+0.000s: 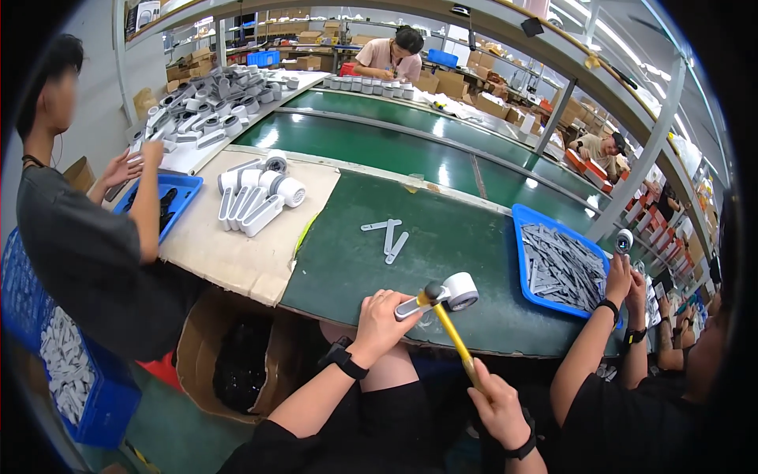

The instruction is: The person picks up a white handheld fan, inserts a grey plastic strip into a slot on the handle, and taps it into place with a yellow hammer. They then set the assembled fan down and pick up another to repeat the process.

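At the front edge of the green worktable, my left hand [379, 324] is closed around the handle of a white-and-grey handheld device [459, 289] with a round head, lying on its side. My right hand [501, 407] grips a hammer [455, 336] by its yellow handle. The dark hammer head overlaps the device's handle in view; whether they touch I cannot tell. Beyond my hands lie 3 loose grey strips [389, 237]. To the left, several similar devices [257, 207] are grouped on a cardboard sheet [237, 268].
A blue tray [522, 268] of grey strips [562, 265] stands right, beside a co-worker's hands [624, 286]. Another co-worker [87, 221] stands left by a blue tray [183, 207]. A green conveyor [347, 142] runs behind; an open carton [193, 355] sits below the table's left edge.
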`<act>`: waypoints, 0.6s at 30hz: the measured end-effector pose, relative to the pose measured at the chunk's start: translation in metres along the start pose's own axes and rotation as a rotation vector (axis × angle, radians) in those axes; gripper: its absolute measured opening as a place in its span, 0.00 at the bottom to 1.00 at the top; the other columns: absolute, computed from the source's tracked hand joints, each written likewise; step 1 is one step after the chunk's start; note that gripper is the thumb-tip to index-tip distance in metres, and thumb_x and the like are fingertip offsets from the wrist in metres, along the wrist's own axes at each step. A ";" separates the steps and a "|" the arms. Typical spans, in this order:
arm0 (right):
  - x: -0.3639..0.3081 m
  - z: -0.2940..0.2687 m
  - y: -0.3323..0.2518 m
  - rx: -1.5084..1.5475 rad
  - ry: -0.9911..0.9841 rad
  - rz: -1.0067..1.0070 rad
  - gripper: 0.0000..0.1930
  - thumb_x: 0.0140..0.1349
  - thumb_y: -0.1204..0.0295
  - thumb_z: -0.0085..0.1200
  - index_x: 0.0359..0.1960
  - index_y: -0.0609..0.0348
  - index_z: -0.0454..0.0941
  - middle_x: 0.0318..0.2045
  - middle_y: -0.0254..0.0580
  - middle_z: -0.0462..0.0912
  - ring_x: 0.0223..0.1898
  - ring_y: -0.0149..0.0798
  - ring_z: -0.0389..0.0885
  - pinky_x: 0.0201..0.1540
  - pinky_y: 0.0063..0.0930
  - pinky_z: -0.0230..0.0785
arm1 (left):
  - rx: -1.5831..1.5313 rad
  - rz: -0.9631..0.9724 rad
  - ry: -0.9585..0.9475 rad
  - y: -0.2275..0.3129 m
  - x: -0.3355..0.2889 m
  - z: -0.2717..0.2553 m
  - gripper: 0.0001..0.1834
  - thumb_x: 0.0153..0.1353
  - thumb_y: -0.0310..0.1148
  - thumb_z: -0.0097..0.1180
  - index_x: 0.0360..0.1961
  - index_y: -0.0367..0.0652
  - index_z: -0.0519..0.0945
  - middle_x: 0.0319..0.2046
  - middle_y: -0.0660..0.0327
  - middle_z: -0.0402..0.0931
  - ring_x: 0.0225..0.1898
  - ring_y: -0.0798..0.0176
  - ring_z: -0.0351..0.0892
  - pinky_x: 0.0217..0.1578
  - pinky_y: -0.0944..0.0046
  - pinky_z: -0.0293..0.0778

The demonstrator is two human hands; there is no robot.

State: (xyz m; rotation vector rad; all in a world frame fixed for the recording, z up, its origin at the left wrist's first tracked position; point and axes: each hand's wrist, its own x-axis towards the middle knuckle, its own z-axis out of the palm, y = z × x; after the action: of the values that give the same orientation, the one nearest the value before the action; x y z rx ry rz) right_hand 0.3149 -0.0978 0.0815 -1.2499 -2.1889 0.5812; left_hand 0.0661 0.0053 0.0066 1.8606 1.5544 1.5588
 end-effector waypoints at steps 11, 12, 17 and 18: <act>0.009 -0.010 -0.015 -0.029 -0.124 -0.024 0.28 0.59 0.80 0.58 0.64 0.60 0.69 0.26 0.47 0.72 0.25 0.46 0.72 0.32 0.31 0.68 | 0.150 -0.052 0.019 -0.008 -0.007 0.002 0.14 0.46 0.41 0.70 0.28 0.46 0.80 0.28 0.64 0.77 0.40 0.57 0.75 0.43 0.57 0.66; 0.008 -0.008 -0.014 0.026 -0.022 -0.069 0.28 0.59 0.80 0.58 0.63 0.59 0.70 0.26 0.47 0.72 0.25 0.47 0.73 0.32 0.31 0.68 | 0.115 -0.029 0.057 -0.008 -0.005 0.004 0.14 0.46 0.41 0.70 0.27 0.46 0.80 0.27 0.64 0.76 0.40 0.57 0.75 0.43 0.57 0.66; 0.011 -0.007 -0.013 -0.016 -0.107 -0.037 0.29 0.58 0.81 0.58 0.64 0.60 0.70 0.25 0.46 0.71 0.24 0.44 0.72 0.31 0.31 0.67 | 0.147 -0.044 0.036 -0.012 -0.003 0.005 0.15 0.45 0.42 0.71 0.27 0.46 0.80 0.27 0.63 0.76 0.40 0.56 0.75 0.42 0.56 0.66; 0.011 -0.008 -0.015 0.006 -0.066 -0.054 0.28 0.58 0.81 0.58 0.63 0.60 0.70 0.26 0.46 0.71 0.24 0.45 0.72 0.30 0.31 0.67 | 0.151 -0.047 0.034 -0.014 -0.004 0.006 0.15 0.45 0.42 0.71 0.27 0.46 0.80 0.27 0.63 0.76 0.40 0.56 0.75 0.42 0.56 0.66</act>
State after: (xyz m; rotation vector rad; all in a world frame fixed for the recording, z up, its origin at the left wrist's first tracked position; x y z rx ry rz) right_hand 0.3059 -0.0946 0.0994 -1.1800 -2.2662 0.6156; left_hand 0.0639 0.0099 -0.0088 1.8683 1.7627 1.4983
